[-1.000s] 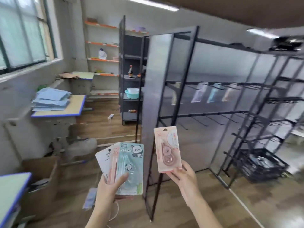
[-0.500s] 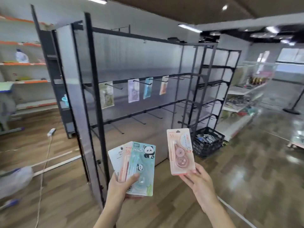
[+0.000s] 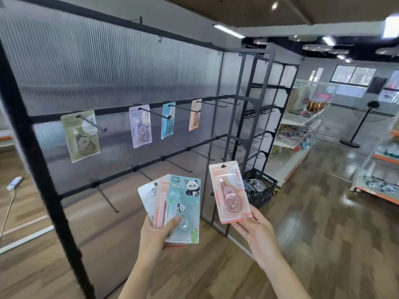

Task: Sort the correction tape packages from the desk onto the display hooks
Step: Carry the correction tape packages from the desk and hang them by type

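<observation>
Closer now, the rack [image 3: 133, 117] fills the view. Left hand [image 3: 158, 231] grips a fan of packages [image 3: 172, 203]; right hand [image 3: 252, 229] pinches a pink package [image 3: 230, 190]. Crate [image 3: 262, 188] by the rack holds blurred items.

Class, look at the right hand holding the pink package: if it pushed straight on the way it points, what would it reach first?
Probably the ribbed back panel of the rack, past the bare lower hooks; depth is uncertain.
</observation>
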Demonstrator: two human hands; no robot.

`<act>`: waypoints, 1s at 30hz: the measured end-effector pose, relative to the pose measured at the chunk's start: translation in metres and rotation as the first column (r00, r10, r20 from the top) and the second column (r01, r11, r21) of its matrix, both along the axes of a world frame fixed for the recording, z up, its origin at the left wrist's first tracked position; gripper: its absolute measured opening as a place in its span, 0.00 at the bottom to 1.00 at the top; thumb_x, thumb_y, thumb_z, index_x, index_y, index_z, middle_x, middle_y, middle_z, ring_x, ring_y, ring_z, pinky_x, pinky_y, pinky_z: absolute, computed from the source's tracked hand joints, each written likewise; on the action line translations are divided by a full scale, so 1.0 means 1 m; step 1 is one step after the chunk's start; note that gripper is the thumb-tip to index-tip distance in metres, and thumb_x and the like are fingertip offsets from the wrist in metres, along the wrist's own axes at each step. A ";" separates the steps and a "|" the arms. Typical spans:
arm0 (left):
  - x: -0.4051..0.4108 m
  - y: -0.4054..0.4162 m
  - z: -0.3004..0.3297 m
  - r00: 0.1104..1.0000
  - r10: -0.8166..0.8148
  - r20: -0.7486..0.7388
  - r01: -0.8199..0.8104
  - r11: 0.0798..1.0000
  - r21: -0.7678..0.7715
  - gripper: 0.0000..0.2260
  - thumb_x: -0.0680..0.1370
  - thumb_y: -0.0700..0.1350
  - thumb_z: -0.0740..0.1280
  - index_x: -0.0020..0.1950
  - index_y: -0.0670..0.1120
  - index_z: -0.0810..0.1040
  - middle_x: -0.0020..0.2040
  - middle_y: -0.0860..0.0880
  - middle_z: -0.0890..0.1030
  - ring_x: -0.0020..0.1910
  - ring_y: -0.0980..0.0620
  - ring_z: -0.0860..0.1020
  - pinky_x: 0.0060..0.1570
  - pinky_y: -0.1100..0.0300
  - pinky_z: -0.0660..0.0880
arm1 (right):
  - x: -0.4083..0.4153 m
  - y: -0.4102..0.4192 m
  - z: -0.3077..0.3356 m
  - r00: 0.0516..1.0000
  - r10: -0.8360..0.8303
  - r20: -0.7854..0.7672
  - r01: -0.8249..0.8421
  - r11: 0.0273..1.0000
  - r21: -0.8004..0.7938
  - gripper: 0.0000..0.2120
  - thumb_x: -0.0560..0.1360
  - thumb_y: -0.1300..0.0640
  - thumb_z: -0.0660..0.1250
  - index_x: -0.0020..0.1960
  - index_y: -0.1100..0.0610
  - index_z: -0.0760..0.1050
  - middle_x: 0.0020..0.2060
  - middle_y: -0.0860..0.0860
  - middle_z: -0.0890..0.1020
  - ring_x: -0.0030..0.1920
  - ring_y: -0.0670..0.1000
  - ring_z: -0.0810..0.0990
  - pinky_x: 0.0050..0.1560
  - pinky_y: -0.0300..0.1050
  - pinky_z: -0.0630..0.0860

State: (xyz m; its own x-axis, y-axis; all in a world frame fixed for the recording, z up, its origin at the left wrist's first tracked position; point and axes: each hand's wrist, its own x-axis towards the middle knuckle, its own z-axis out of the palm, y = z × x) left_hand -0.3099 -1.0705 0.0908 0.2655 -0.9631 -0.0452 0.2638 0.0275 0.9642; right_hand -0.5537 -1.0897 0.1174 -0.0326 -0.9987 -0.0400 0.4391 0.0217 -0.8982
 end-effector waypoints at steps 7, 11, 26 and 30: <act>-0.001 -0.089 0.014 1.000 0.004 0.001 -0.004 1.000 -0.009 0.35 0.55 0.52 0.82 0.59 0.45 0.76 0.51 0.48 0.85 0.46 0.50 0.85 0.42 0.54 0.82 | 0.012 -0.098 0.024 0.997 -0.028 0.078 0.029 1.000 -0.006 0.14 0.80 0.67 0.57 0.59 0.56 0.75 0.52 0.53 0.85 0.53 0.54 0.84 0.53 0.51 0.80; -0.006 -0.127 0.019 0.999 0.037 0.021 -0.037 0.999 -0.018 0.38 0.51 0.56 0.80 0.58 0.46 0.77 0.51 0.49 0.86 0.49 0.48 0.85 0.51 0.48 0.80 | 0.003 -0.148 0.034 0.989 -0.020 0.146 0.025 0.999 -0.034 0.13 0.80 0.67 0.58 0.59 0.56 0.75 0.52 0.53 0.85 0.52 0.53 0.84 0.52 0.50 0.81; -0.086 -0.233 0.022 0.955 0.293 -0.046 -0.294 0.956 -0.022 0.39 0.52 0.56 0.83 0.60 0.45 0.78 0.54 0.47 0.85 0.52 0.42 0.84 0.57 0.36 0.77 | -0.068 -0.356 0.057 0.967 0.206 0.151 -0.193 0.977 -0.093 0.16 0.81 0.67 0.56 0.64 0.57 0.74 0.58 0.54 0.82 0.55 0.53 0.83 0.49 0.45 0.82; -0.116 -0.250 0.023 0.929 0.365 -0.064 -0.367 0.930 -0.024 0.37 0.53 0.54 0.82 0.60 0.45 0.78 0.53 0.47 0.85 0.52 0.42 0.84 0.56 0.36 0.77 | -0.081 -0.381 0.057 0.951 0.284 0.120 -0.272 0.956 -0.105 0.15 0.81 0.66 0.57 0.62 0.56 0.76 0.56 0.52 0.83 0.55 0.53 0.83 0.51 0.45 0.82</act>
State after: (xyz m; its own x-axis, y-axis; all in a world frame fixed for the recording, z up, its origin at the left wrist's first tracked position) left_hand -0.4256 -1.3204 0.1138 0.5979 -0.8006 -0.0389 0.2839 0.1661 0.9444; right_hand -0.6350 -1.4706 0.1740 0.2468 -0.9671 0.0616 0.5414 0.0848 -0.8365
